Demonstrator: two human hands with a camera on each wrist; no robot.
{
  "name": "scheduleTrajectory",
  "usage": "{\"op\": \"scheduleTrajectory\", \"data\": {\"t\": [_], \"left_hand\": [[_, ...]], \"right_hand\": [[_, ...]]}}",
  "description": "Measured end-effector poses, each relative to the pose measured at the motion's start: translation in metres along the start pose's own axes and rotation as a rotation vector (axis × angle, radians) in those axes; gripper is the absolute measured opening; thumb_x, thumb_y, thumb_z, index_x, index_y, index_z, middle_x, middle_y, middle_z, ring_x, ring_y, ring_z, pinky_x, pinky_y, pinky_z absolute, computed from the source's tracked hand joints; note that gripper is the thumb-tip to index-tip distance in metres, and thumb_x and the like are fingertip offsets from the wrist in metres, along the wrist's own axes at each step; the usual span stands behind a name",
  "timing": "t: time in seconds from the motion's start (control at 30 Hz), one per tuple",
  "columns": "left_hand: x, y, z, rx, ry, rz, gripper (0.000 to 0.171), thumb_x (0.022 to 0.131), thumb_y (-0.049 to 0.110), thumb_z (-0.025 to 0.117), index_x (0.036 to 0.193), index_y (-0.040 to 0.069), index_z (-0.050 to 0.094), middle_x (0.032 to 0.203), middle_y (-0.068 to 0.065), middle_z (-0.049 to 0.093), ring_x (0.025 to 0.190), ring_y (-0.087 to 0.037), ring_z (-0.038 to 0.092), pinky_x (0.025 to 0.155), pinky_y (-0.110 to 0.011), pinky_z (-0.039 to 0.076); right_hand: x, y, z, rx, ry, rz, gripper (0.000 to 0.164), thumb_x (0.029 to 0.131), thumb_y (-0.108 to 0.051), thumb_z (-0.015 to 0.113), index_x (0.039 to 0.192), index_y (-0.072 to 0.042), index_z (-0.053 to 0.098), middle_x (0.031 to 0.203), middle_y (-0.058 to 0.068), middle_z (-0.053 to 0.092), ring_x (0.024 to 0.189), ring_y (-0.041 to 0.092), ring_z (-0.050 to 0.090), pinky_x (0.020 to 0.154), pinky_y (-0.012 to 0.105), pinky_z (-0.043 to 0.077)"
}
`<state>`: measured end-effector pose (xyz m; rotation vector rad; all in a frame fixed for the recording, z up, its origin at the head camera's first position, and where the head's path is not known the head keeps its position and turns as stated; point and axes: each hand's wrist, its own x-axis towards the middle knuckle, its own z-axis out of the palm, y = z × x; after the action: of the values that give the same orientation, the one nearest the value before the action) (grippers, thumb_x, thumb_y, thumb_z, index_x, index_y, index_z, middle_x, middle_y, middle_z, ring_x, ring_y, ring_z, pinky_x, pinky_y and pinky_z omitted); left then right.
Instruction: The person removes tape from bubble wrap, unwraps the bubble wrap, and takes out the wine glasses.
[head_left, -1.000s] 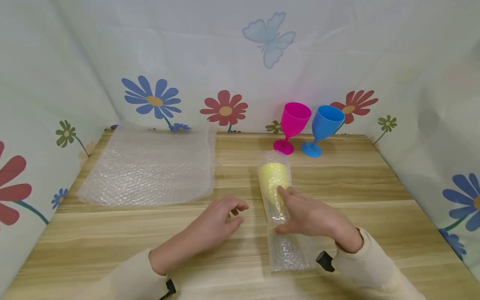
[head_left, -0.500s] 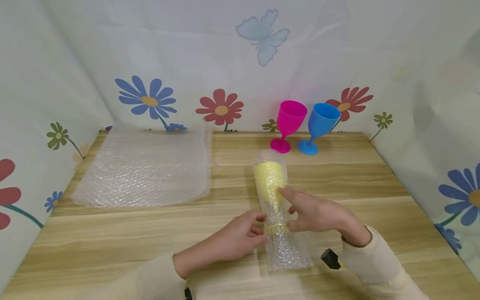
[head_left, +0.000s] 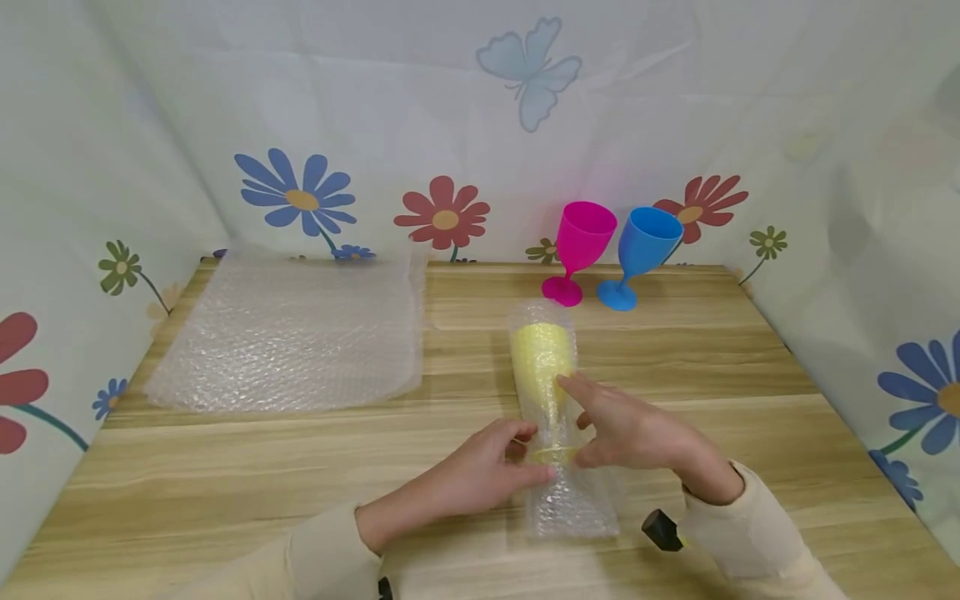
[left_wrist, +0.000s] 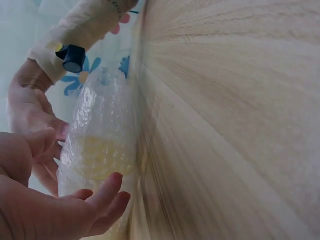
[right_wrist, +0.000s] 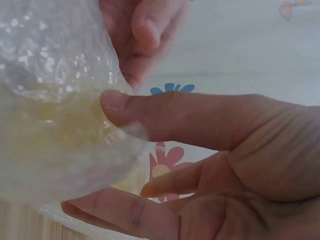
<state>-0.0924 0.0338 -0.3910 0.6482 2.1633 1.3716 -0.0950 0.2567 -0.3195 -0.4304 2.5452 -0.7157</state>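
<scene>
A yellow goblet lies on the wooden table inside a sleeve of clear bubble wrap, its bowl toward the back wall. My left hand is at the left side near the foot, thumb over the wrap and fingers along its edge. From the right, my right hand holds the bundle, index finger by the bowl and thumb near the foot. In the right wrist view, the right thumb presses the wrap over the yellow foot, with fingers lower down. The left wrist view shows the left fingers bent beside the wrap.
Flat bubble wrap sheets lie at the left of the table. A pink goblet and a blue goblet stand upright at the back, just behind the wrapped one. A flower-printed cloth encloses the table's back and sides.
My left hand has moved right, from bare table to the wrapped goblet, and its thumb now overlaps the wrap. My right hand has shifted slightly rightward and stays at the goblet.
</scene>
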Motion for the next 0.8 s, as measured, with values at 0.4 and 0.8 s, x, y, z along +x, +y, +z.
{"op": "scheduleTrajectory", "data": {"t": [0.4,0.8], "left_hand": [[-0.004,0.001,-0.004,0.013,0.082,-0.073,0.081,0.093,0.049,0.074,0.147,-0.006,0.049,0.142,-0.02,0.054,0.129,-0.035,0.053,0.106,-0.053,0.046],[0.001,-0.007,-0.019,-0.001,0.183,-0.11,0.065,0.09,0.051,0.076,0.132,0.002,0.064,0.126,-0.016,0.063,0.107,-0.028,0.063,0.095,-0.052,0.053]], "right_hand": [[-0.001,-0.011,0.015,0.113,0.063,-0.015,0.096,0.082,0.002,0.084,0.158,0.009,0.026,0.163,0.038,0.013,0.112,0.034,0.066,0.082,0.034,0.059],[0.012,-0.024,0.03,0.171,0.117,-0.111,0.072,0.091,0.014,0.061,0.155,0.012,0.029,0.164,0.036,0.013,0.123,0.041,0.061,0.087,0.033,0.059]]}}
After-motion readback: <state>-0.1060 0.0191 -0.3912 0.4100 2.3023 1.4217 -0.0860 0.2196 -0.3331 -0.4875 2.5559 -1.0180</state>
